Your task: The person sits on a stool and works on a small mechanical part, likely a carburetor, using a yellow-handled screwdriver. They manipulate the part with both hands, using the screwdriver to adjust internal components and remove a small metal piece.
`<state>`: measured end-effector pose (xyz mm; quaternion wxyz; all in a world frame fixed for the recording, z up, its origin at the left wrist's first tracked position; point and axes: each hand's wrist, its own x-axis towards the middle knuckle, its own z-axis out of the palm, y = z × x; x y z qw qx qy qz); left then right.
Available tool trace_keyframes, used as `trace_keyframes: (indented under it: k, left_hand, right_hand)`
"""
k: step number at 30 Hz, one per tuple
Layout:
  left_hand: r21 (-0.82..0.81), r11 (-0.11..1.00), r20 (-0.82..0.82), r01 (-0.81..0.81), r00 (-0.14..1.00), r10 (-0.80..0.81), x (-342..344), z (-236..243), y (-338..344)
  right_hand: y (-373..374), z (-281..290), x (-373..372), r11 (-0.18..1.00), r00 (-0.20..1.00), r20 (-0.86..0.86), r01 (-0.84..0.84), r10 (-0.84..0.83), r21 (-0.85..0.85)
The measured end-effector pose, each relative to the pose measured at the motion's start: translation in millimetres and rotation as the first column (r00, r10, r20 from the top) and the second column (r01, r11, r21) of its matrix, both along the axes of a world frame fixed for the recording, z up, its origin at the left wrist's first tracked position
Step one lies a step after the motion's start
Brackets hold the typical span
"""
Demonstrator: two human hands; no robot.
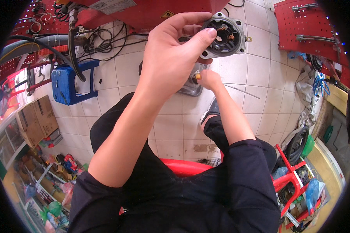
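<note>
Your left fingers (204,39) are clasping the housing (226,39) one-sidedly, risking a drop, while your right fingers (205,75) are pinching a yellow part (198,76).

Bright, fairly even light falls on the bare left hand (169,54) and the pale square floor tiles (260,73) to its right. The black hollow of the grey metal housing (228,39) at its fingertips is shadowed. Below it, the black cloth clothing (175,202) loses detail. Far right, the red perforated metal panel (311,23) bends toward the dark fisheye rim, bluish-white specks dotting its edge.
</note>
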<state>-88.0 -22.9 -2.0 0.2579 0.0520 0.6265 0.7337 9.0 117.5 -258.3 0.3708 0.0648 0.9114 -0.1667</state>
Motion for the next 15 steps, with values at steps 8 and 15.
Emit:
trace_keyframes:
  k: [8, 15]
  left_hand:
    - [-0.001, 1.0, -0.009, 0.004, 1.0, -0.004, 2, 0, 3]
    - [-0.019, 1.0, -0.015, 0.003, 1.0, -0.003, 2, 0, 3]
  right_hand:
    - [-8, -14, 41, 0.999, 0.999, 0.004, -0.034, 0.034, 0.024]
    - [-6, -19, 51, 0.997, 0.992, 0.104, 0.07, -0.068, -0.017]
